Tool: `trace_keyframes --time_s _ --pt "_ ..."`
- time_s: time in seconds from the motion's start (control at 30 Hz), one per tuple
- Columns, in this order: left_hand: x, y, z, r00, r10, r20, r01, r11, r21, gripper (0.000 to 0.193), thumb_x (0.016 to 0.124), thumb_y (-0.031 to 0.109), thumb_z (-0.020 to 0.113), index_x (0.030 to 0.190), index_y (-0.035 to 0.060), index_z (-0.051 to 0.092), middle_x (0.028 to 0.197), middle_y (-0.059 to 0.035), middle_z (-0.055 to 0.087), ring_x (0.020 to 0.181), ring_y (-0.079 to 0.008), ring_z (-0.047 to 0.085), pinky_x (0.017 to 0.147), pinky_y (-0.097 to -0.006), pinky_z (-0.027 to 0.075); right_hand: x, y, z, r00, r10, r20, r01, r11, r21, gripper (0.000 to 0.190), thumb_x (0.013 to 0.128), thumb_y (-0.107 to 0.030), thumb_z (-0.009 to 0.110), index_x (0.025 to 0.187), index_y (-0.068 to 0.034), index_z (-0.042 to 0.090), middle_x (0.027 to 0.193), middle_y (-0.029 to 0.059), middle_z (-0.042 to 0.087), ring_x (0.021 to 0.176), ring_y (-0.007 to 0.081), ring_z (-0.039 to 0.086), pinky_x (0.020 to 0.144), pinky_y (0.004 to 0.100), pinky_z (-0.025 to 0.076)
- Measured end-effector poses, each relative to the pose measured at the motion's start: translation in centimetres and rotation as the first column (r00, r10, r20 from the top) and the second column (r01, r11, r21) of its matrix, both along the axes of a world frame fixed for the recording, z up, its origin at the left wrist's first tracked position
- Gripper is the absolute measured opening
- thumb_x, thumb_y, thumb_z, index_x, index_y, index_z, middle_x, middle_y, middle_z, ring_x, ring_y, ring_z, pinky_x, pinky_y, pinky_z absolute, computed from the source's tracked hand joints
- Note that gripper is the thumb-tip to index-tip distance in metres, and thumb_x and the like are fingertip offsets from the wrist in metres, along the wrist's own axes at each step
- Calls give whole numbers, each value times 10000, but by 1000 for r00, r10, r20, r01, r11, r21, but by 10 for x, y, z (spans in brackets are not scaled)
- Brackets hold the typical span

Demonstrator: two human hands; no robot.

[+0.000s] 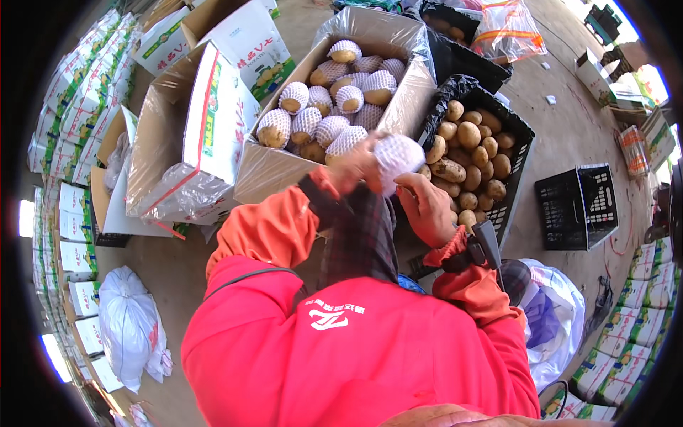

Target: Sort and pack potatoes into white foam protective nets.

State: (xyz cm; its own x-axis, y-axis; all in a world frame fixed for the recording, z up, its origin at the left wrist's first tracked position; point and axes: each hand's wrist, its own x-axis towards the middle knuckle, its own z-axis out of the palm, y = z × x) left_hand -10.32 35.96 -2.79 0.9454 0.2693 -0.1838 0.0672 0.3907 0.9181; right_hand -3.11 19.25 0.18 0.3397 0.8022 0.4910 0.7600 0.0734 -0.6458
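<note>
My left hand [356, 164], blurred by motion, grips a potato in a white foam net sleeve [400, 155] above the near edge of a plastic-lined carton [277, 171]. The potato itself is mostly hidden by the foam. At the lower right of that sleeve, the bent fingers of my right hand [428, 208] reach its edge; whether they pinch it is unclear. Several foam-sleeved potatoes [320, 99] fill the carton. Bare potatoes [469, 136] lie in a black plastic crate [515, 176] lined with black film, just beyond my right hand.
On the left stands another lined carton [160, 133], beside stacked printed cartons [80, 101]. A tied white sack [128, 320] lies on the floor. Rightward are a black crate [576, 208] and an open white bag [555, 320]. Another black-lined container [464, 64] stands at the back.
</note>
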Motion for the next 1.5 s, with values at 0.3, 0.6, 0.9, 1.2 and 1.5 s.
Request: trace_keyframes --time_s 0.3,0.6,0.9,1.2,1.5 --pt "45 223 -37 884 425 197 -111 -218 970 570 651 158 496 1209 116 392 1142 -241 423 1019 -377 434 856 -413 372 98 -116 -15 857 -379 -349 367 924 -102 135 806 -20 489 923 -51 550 754 24 532 678 82 510 589 214 422" --pt "196 76 -67 956 -291 38 -121 -273 954 318 710 109 470 1018 54 525 963 -147 560 900 -292 517 821 -339 405 115 -363 -70 225 -877 -425 855 387 -346 166 840 -109 466 974 -47 543 789 24 549 641 69 510 572 190 415" --pt "254 -41 -141 653 -148 -743 426 -739 521 595 590 203 673 1134 203 433 1191 -77 365 1085 -302 372 800 -387 428 61 -517 -135 -271 -948 -166 820 -137 -556 198 788 -153 489 944 -61 570 829 62 610 756 142 578 687 262 450" --pt "261 -22 -160 709 -174 -684 162 -903 398 168 774 181 463 938 171 494 944 -68 450 900 -242 464 604 -344 455 139 -477 -203 153 -850 505 968 27 -248 440 682 -160 604 1100 -172 467 1030 95 508 901 280 512 746 372 427" --pt "219 -21 -106 635 -324 -701 768 370 523 727 586 395 691 1146 24 413 1128 -139 479 994 -242 507 796 -326 433 149 -470 -222 166 -957 240 874 30 -484 339 712 -109 544 1039 -184 501 892 130 559 769 331 562 676 389 461"
